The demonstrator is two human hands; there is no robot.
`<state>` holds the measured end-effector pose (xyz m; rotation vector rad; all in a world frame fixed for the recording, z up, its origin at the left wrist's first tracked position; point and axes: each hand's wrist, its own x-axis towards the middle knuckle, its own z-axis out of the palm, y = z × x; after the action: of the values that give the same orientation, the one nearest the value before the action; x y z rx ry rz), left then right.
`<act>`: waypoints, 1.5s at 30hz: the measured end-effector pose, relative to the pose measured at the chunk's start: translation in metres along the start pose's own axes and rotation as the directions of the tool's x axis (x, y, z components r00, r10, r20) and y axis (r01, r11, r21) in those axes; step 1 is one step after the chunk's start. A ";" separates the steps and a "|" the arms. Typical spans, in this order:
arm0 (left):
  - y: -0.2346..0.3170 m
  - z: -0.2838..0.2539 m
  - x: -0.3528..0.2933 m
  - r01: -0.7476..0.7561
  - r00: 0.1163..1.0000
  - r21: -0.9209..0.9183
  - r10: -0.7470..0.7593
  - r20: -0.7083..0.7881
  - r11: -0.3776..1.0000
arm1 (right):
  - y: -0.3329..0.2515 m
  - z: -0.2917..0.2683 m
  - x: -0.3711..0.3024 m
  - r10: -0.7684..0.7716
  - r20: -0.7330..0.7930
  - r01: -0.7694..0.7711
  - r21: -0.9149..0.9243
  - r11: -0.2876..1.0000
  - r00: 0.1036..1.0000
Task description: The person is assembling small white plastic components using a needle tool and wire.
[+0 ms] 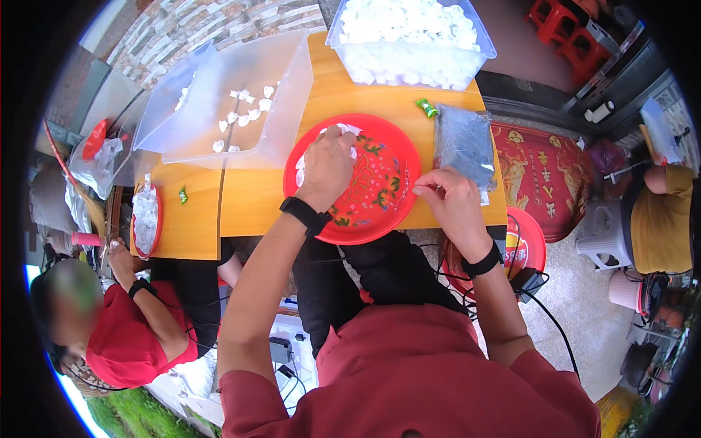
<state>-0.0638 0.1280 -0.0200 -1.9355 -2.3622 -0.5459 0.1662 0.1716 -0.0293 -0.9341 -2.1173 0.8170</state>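
Note:
A round red plate point(343, 235) with a printed flower pattern lies on the wooden table in front of me. My left hand point(328, 164) reaches over its left side, fingers bent down among small white pieces point(301, 169); its fingertips are partly hidden, so what they grip is unclear. At the plate's right edge my right hand point(453, 201) is closed in a pinch, thumb against fingers. Whatever sits in that pinch is too small to name. Thin pale slivers show on the plate beside it.
A clear tub point(412, 73) heaped with white pieces stands at the back. Left of it, another clear bin point(285, 131) holds several. A grey plastic packet point(464, 146) and green wrapper point(426, 108) lie right. A co-worker point(139, 328) sits left near a red tray point(137, 241).

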 end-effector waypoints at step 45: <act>0.051 -0.021 -0.120 0.279 0.853 -0.948 -0.413 0.319 -0.155 | -0.061 0.035 -0.014 -0.080 0.018 0.062 0.483 0.874 0.997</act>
<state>0.0075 0.0169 -0.0182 -0.9366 -2.4157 -3.1234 0.1240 0.1179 -0.0081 -0.5721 -1.8303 1.2571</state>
